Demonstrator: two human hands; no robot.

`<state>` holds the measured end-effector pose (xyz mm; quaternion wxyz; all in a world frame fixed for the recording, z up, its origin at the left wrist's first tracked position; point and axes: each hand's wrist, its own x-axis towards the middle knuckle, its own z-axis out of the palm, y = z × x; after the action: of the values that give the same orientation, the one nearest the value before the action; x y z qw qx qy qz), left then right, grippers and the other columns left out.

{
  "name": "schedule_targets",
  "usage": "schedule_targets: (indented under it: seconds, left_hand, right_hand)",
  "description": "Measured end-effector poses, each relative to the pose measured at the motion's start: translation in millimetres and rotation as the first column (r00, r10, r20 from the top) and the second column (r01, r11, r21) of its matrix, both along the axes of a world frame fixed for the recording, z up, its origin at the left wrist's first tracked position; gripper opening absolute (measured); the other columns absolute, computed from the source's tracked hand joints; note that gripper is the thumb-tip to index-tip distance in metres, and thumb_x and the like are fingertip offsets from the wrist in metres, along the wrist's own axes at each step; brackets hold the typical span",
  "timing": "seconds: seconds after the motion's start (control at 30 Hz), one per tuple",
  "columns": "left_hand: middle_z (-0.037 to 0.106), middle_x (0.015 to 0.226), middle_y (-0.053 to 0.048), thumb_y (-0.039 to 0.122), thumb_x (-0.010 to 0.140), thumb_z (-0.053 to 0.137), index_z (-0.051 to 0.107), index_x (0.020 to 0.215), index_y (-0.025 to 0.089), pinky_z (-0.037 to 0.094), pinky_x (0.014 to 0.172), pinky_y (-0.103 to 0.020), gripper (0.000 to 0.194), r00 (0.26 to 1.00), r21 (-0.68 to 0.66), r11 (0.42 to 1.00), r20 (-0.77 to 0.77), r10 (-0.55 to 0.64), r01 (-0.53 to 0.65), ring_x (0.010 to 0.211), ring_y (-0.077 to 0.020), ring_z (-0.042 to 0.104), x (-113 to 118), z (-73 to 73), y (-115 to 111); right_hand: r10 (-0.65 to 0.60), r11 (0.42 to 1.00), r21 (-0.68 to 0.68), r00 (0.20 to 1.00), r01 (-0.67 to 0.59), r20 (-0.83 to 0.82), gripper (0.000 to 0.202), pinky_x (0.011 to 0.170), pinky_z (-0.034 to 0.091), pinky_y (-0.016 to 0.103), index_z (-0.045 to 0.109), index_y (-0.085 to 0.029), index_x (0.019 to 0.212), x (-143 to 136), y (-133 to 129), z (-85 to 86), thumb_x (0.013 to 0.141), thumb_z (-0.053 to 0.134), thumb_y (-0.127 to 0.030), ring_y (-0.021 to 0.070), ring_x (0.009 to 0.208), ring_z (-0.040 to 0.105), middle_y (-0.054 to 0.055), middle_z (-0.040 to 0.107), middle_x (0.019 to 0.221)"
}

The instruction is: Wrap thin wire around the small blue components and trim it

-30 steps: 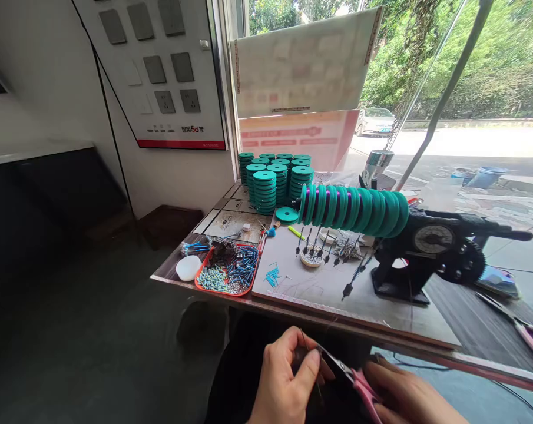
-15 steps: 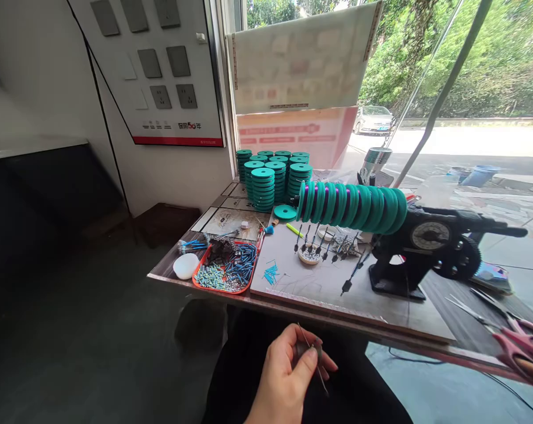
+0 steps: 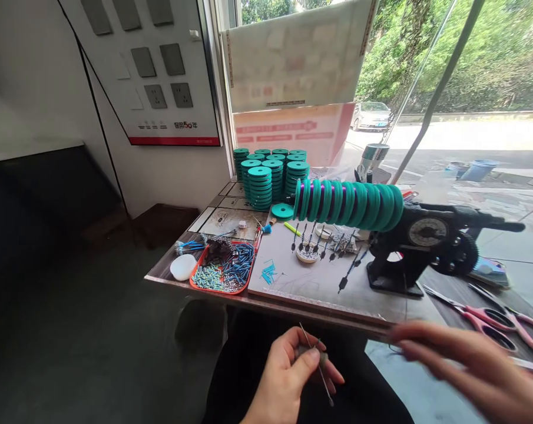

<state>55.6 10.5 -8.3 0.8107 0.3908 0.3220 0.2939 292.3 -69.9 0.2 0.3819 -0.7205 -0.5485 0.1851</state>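
Note:
Above my lap, my left hand (image 3: pixel 293 365) pinches a thin metal needle-like rod (image 3: pixel 324 380) together with a small greyish piece between thumb and fingers. My right hand (image 3: pixel 464 359), blurred by motion, is over the table's front right edge with its fingers stretched out and nothing visible in them. Just beyond it lie pink-handled scissors (image 3: pixel 487 315) on the table. A black winding device (image 3: pixel 429 232) carries a row of teal spools (image 3: pixel 350 203). Dark small rigs (image 3: pixel 343 284) on fine threads hang in front of the spools.
An orange tray (image 3: pixel 224 288) of small blue and green parts stands at the table's left, beside a white bowl (image 3: pixel 183 267). Stacked teal spools (image 3: pixel 260 188) are at the back. A round dish (image 3: pixel 307 254) of beads sits on the board (image 3: pixel 293 288).
My right hand has come away from the scissors at the right edge and moved left, its fingers now spread. The scissors now lie on the table. My left hand keeps its hold.

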Motion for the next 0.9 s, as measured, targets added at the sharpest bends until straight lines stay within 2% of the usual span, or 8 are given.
schedule_targets:
  seconds: [0.03,0.1,0.17,0.3,0.4,0.5,0.63,0.9]
  left_hand:
    - [0.067,0.059,-0.004,0.043,0.068,0.067,0.051,0.075,0.015,0.041,0.055,-0.024,0.033,1.0,0.017,1.0,-0.013,-0.005,0.006,0.052,-0.0117,0.056,0,0.7,0]
    - [0.065,0.058,-0.003,0.043,0.072,0.065,0.051,0.075,0.015,0.042,0.056,-0.023,0.031,0.999,0.086,0.996,-0.046,-0.007,0.011,0.052,-0.0113,0.055,-2,2.8,-1]
    - [0.064,0.059,-0.002,0.042,0.075,0.062,0.051,0.075,0.016,0.043,0.058,-0.023,0.029,0.996,0.177,0.984,-0.089,0.01,0.006,0.055,-0.0117,0.055,-4,5.0,0]
    - [0.062,0.062,-0.002,0.041,0.079,0.057,0.052,0.075,0.016,0.045,0.059,-0.023,0.026,0.983,0.331,0.943,-0.179,0.041,0.021,0.06,-0.0138,0.058,-8,5.2,0]
    - [0.063,0.061,-0.003,0.04,0.081,0.054,0.052,0.075,0.016,0.045,0.058,-0.024,0.025,0.967,0.428,0.903,-0.245,0.073,0.04,0.058,-0.0154,0.058,-10,2.0,0]
    - [0.063,0.059,-0.003,0.039,0.082,0.052,0.055,0.074,0.017,0.044,0.055,-0.024,0.024,0.936,0.533,0.845,-0.315,0.153,0.041,0.056,-0.0166,0.058,-11,-0.4,-1]
    - [0.063,0.059,-0.003,0.034,0.083,0.051,0.058,0.074,0.017,0.041,0.054,-0.024,0.021,0.898,0.615,0.783,-0.391,0.202,0.092,0.055,-0.0165,0.057,-12,2.8,0]
    - [0.063,0.061,-0.004,0.031,0.084,0.051,0.058,0.072,0.017,0.04,0.055,-0.024,0.02,0.884,0.645,0.753,-0.421,0.203,0.134,0.056,-0.0159,0.056,-13,12.4,1]
  right_hand:
    - [0.066,0.997,-0.02,0.992,-0.068,-0.108,0.03,0.074,0.049,0.036,0.068,-0.027,0.089,-27,9,2.3,0.074,0.06,-0.051,0.0275,0.086,0.061,0.009,0.068,0.093]
    - [0.198,0.974,-0.049,0.938,-0.22,-0.284,0.031,0.076,0.047,0.033,0.066,-0.023,0.092,-70,27,7.1,0.077,0.057,-0.049,0.025,0.087,0.061,0.007,0.067,0.089]
    - [0.261,0.947,-0.044,0.842,-0.318,-0.472,0.03,0.063,0.046,0.027,0.062,-0.019,0.083,-95,41,9.8,0.08,0.055,-0.048,0.0175,0.066,0.058,0.003,0.063,0.068]
    - [0.246,0.92,-0.003,0.584,-0.391,-0.774,0.033,0.046,0.032,0.02,0.052,-0.017,0.074,-104,51,2.2,0.079,0.057,-0.049,0.0087,0.047,0.043,-0.005,0.049,0.05]
    - [0.196,0.92,0.013,0.431,-0.392,-0.881,0.035,0.044,0.025,0.019,0.051,-0.016,0.076,-103,50,-8.9,0.077,0.06,-0.05,0.0066,0.044,0.038,-0.006,0.047,0.048]
    - [0.176,0.933,0.024,0.397,-0.358,-0.901,0.035,0.046,0.023,0.019,0.052,-0.015,0.076,-106,49,-14.4,0.076,0.063,-0.048,0.006,0.046,0.036,-0.006,0.045,0.048]
    - [0.186,0.935,0.041,0.39,-0.352,-0.902,0.035,0.046,0.023,0.019,0.052,-0.015,0.075,-107,50,-11.5,0.075,0.065,-0.048,0.0056,0.046,0.034,-0.007,0.042,0.048]
    - [0.224,0.926,0.07,0.391,-0.371,-0.892,0.038,0.045,0.023,0.019,0.052,-0.015,0.074,-106,53,-8.3,0.072,0.065,-0.051,0.0054,0.044,0.035,-0.007,0.044,0.048]
